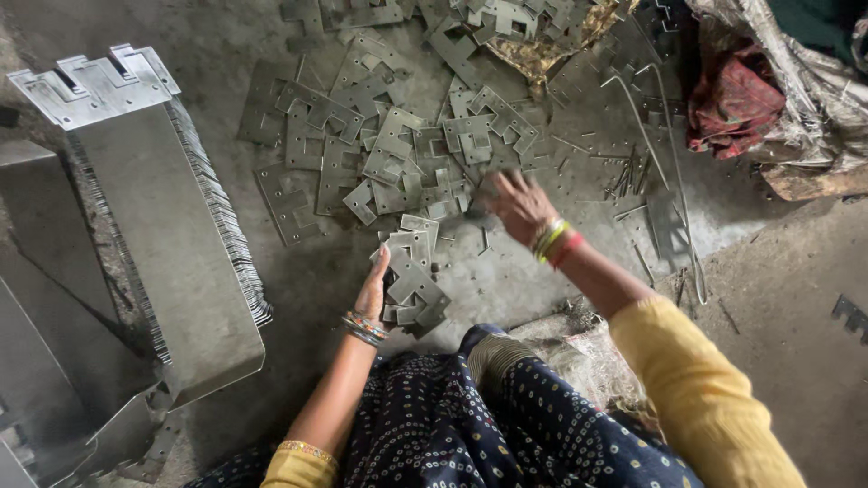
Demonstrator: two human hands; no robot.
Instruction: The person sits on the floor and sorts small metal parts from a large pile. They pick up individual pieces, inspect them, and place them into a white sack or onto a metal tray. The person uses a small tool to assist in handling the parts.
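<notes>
Stacked plates [172, 235] stand packed at far left; the left hand [372, 289] lies flat, fingers together, steadying a small plate pile [414, 285]. Rightward, the right hand [517, 206], blurred, reaches among scattered plates [398, 149], its closure unclear. Squaring edges before lifting would keep the pile tidy.

A metal workshop, worked at floor level: stamped steel plates [398, 149] lie strewn on the dusty concrete floor [506, 280] beyond the fingers [506, 185], a tall packed stack of plates [172, 226] stands left of them, and wire rods [633, 172] lie to their right.
</notes>
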